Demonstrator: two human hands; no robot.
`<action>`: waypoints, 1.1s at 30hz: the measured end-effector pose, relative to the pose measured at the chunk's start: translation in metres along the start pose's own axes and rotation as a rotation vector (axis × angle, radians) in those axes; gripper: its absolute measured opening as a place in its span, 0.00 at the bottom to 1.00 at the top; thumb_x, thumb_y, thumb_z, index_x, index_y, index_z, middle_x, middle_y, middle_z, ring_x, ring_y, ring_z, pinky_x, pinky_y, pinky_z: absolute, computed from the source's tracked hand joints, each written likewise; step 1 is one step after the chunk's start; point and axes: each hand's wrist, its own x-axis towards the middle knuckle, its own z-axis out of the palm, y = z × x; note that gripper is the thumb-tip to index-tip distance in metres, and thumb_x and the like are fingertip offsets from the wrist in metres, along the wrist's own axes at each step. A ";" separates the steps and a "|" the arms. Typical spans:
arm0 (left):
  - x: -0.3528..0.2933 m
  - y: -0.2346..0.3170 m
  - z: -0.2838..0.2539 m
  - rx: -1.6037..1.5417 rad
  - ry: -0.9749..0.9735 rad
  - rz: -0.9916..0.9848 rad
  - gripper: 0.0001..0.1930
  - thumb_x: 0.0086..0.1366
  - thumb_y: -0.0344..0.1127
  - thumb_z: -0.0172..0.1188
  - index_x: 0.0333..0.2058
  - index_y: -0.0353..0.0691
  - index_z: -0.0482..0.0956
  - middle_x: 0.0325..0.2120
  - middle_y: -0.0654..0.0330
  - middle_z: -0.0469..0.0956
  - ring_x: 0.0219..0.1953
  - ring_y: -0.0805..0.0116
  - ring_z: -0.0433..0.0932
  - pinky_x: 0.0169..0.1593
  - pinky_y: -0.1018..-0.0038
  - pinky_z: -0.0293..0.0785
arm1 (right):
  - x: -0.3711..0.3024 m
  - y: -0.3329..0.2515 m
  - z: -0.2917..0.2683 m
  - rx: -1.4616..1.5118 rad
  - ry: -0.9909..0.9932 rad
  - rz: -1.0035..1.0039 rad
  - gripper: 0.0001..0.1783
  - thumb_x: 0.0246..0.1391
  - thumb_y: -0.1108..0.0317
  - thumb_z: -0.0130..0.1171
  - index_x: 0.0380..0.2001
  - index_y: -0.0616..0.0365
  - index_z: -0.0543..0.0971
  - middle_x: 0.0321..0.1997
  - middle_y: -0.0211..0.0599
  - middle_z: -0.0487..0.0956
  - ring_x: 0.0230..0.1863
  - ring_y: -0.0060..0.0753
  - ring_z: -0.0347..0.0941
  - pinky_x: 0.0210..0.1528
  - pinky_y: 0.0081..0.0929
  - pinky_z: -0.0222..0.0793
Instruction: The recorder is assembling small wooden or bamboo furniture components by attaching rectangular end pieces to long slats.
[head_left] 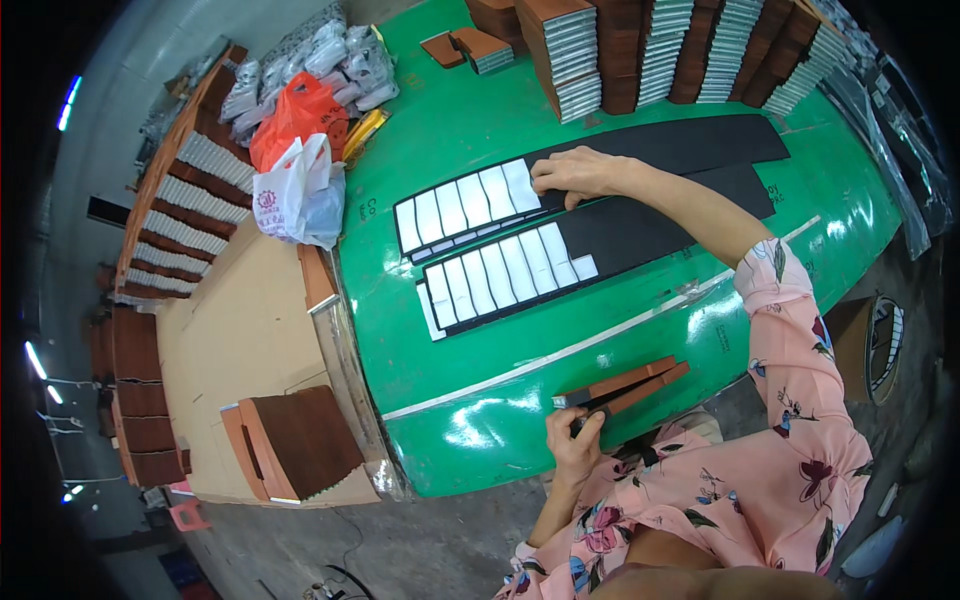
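Note:
At the table's front edge my left hand (pixel 574 446) is closed round the near-left end of a folded brown piece (pixel 640 384) with a dark inside. Its thumb and fingers press together there. My right hand (pixel 580 174) reaches across to the far black strip stack (pixel 710 140), fingers curled and pinching at the edge of the last white rectangular piece (pixel 518 186) in a row. Its fingertips are partly hidden. Just nearer lies a second black strip stack (pixel 650 225), bearing another row of white pieces (pixel 500 270).
Tall stacks of brown folded pieces (pixel 570 60) line the table's far side. A red plastic bag (pixel 298 118) and a white plastic bag (pixel 300 195) sit at the left. More brown pieces (pixel 300 445) stand on a cardboard-covered surface (pixel 240 320). A bin (pixel 862 340) stands at the right.

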 end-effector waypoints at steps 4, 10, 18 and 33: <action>0.005 0.003 -0.002 0.008 -0.024 0.025 0.21 0.47 0.18 0.61 0.40 0.47 0.75 0.32 0.57 0.70 0.33 0.59 0.69 0.36 0.69 0.66 | 0.001 -0.003 -0.001 -0.079 -0.050 -0.014 0.25 0.35 0.69 0.68 0.41 0.51 0.71 0.48 0.31 0.69 0.47 0.39 0.68 0.46 0.36 0.70; 0.005 0.003 -0.001 -0.001 -0.021 0.029 0.22 0.47 0.18 0.61 0.40 0.47 0.74 0.32 0.57 0.70 0.33 0.59 0.69 0.36 0.69 0.66 | 0.006 -0.009 -0.005 -0.123 -0.099 0.010 0.25 0.35 0.70 0.68 0.41 0.50 0.72 0.48 0.32 0.68 0.47 0.39 0.68 0.46 0.36 0.70; 0.004 0.003 -0.001 -0.005 -0.025 0.022 0.21 0.48 0.18 0.61 0.40 0.47 0.75 0.32 0.57 0.70 0.33 0.59 0.69 0.37 0.68 0.66 | 0.002 -0.007 -0.003 -0.126 -0.053 -0.017 0.26 0.35 0.70 0.68 0.42 0.48 0.72 0.47 0.32 0.68 0.47 0.38 0.69 0.45 0.34 0.72; 0.005 0.004 -0.001 -0.007 -0.022 0.007 0.20 0.47 0.19 0.62 0.39 0.46 0.75 0.31 0.57 0.70 0.33 0.59 0.69 0.36 0.68 0.66 | -0.005 -0.007 -0.001 -0.174 -0.006 -0.043 0.25 0.37 0.67 0.67 0.43 0.47 0.71 0.48 0.32 0.67 0.43 0.36 0.69 0.40 0.33 0.72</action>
